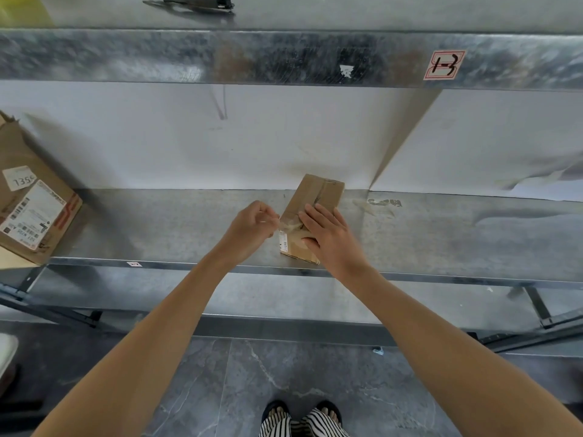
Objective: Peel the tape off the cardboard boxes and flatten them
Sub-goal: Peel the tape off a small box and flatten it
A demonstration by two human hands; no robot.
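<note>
A small brown cardboard box [318,193] lies on the metal shelf [157,228], its long side running away from me. My right hand [328,234] rests flat on its near half, fingers straight, pressing it down. My left hand [252,223] is just left of the box and pinches the end of a strip of clear tape [288,224], which stretches from the box's top to my fingertips. A white label sits on the box's near left side.
A larger cardboard box [28,203] with shipping labels lies at the shelf's left end. A scrap of clear tape [378,205] is stuck to the shelf right of the small box. An upper shelf beam [284,58] runs overhead. My feet stand on the grey tiled floor.
</note>
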